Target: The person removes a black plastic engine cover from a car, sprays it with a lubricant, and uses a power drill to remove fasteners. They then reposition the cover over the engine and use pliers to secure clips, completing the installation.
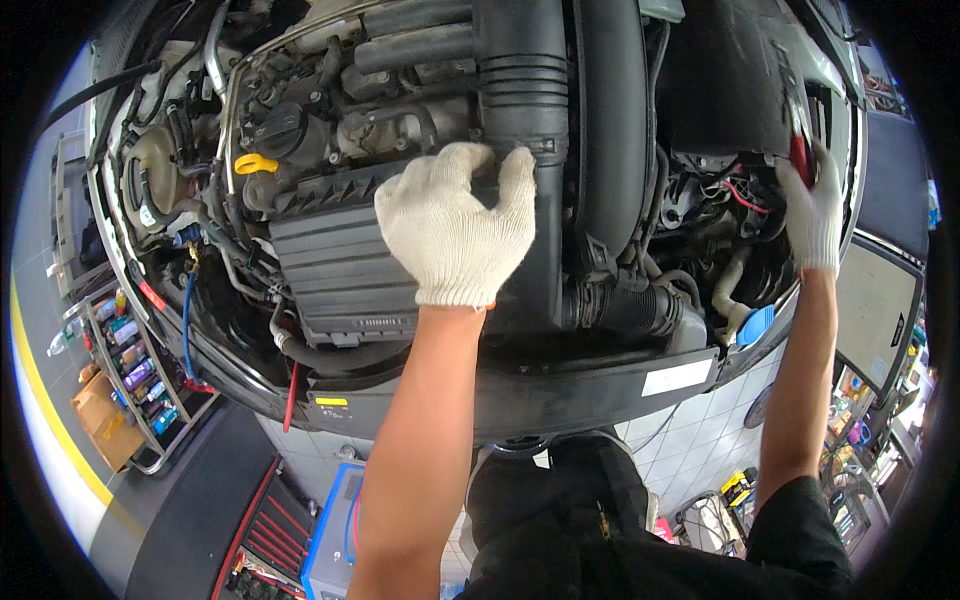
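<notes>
My left hand [455, 225], in a white knit glove, is over the black ribbed engine cover [340, 265], beside the wide corrugated air duct [522, 95]. Its thumb and forefinger stand apart with nothing visible between them; the other fingers are curled, their tips hidden. At the far right my right hand [815, 215], gloved the same way, is closed around the red handle of a tool that looks like pliers [800, 155]. The tool's metal end points away along the side of a large black box-shaped cover [725, 85], and its tip is hard to make out.
Left of the cover sit a black oil cap [280, 128] and a yellow dipstick handle [256, 163]. A blue cap [756, 326] and a red wire [745, 198] show at right. The front panel [520, 400] crosses before me. A bottle rack [135, 370] stands left.
</notes>
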`<state>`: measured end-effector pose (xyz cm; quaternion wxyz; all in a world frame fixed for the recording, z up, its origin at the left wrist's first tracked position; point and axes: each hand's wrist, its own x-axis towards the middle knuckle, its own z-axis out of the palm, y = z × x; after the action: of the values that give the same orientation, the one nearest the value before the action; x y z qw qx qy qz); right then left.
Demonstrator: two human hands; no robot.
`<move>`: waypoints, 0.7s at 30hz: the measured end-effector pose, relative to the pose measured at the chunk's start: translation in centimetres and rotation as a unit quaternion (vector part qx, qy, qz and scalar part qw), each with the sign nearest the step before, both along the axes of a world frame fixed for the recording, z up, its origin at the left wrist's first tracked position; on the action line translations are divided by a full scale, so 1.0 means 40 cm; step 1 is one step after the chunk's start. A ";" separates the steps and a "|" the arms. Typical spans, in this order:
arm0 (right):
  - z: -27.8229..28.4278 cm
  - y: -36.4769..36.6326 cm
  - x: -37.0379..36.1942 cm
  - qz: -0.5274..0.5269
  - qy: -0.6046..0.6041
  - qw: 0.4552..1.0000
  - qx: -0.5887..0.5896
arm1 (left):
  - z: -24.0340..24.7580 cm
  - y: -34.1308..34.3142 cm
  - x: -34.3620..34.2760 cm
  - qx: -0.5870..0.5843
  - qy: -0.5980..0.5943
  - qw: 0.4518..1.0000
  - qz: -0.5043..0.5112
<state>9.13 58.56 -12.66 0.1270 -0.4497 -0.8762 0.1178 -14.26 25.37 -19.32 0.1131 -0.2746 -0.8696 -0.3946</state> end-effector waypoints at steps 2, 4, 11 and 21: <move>-0.022 0.074 -0.040 -0.015 -0.005 1.000 -0.020 | -0.005 -0.011 -0.001 0.026 0.006 1.000 -0.009; -0.048 0.120 -0.070 -0.007 -0.056 0.997 0.059 | 0.005 -0.046 -0.011 0.001 0.004 1.000 -0.007; 0.101 -0.064 -0.196 0.104 -0.007 0.993 0.056 | 0.091 -0.186 -0.216 -0.245 -0.121 0.962 0.010; -0.035 -0.528 -0.870 0.474 -0.484 0.728 -0.104 | 0.054 -0.228 -0.229 -0.198 -0.075 0.975 0.069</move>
<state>-25.67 37.44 -14.06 -0.4345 0.0176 -0.9003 0.0192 -23.44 16.24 -17.14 0.0179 -0.2003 -0.9533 -0.2254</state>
